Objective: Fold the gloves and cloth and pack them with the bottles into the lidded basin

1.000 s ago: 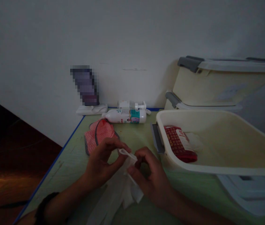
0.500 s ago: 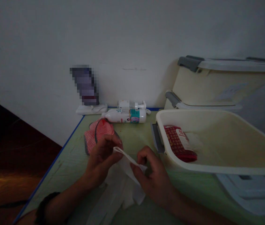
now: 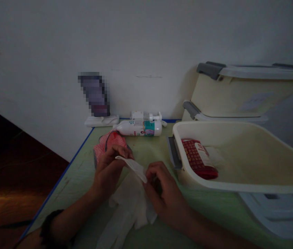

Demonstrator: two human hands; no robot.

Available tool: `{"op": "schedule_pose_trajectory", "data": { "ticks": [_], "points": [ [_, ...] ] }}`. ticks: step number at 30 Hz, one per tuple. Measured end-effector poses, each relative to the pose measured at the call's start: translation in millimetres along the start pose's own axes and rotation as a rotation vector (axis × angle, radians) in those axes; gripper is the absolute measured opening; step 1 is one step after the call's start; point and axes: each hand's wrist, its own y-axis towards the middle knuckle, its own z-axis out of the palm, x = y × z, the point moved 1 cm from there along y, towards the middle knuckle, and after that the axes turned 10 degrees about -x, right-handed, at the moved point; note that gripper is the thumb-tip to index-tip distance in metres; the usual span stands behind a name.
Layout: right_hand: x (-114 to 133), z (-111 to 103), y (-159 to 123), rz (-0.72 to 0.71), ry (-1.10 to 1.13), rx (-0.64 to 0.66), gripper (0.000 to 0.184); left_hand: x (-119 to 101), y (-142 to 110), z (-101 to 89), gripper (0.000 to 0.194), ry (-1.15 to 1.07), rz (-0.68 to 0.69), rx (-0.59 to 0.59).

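Note:
A thin white disposable glove [image 3: 129, 204] hangs between my hands, its cuff up and its fingers trailing down over the table. My left hand [image 3: 110, 171] pinches one side of the cuff, with the fingers partly behind the material. On the other side of the cuff, my right hand [image 3: 166, 193] is closed with thumb and bent fingers at the edge. Just behind my left hand lies a crumpled pink cloth [image 3: 112, 140] with a dark trim, partly hidden by that hand.
A white pump bottle [image 3: 138, 128] lies on its side near the wall. Left of it, a phone with a blurred screen [image 3: 96, 95] stands on a white holder [image 3: 101, 121]. To the right, an open cream bin [image 3: 252, 186] holds a red packet [image 3: 199, 159]; another bin [image 3: 234, 97] stands behind.
The glove's cuff has shifted slightly left and up with my left hand. My right hand has moved a little along the cuff, whose opening looks flatter now.

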Motion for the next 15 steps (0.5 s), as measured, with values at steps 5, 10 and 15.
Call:
{"op": "schedule_pose_trajectory", "data": {
  "ticks": [5, 10, 15],
  "points": [
    [0.2, 0.3, -1.3, -0.004, 0.069, -0.059, 0.013, 3.4, 1.2, -2.8, 0.008, -0.016, -0.043, 0.033],
    [-0.4, 1.0, -2.8, 0.023, 0.102, -0.111, 0.009, 7.3, -6.1, -3.5, 0.023, 0.163, -0.043, 0.221],
    [-0.2, 0.5, -4.0, 0.022, 0.1, -0.109, 0.013, 0.0, -10.4, 2.2, 0.034, 0.453, 0.019, 0.26]
  ]
}}
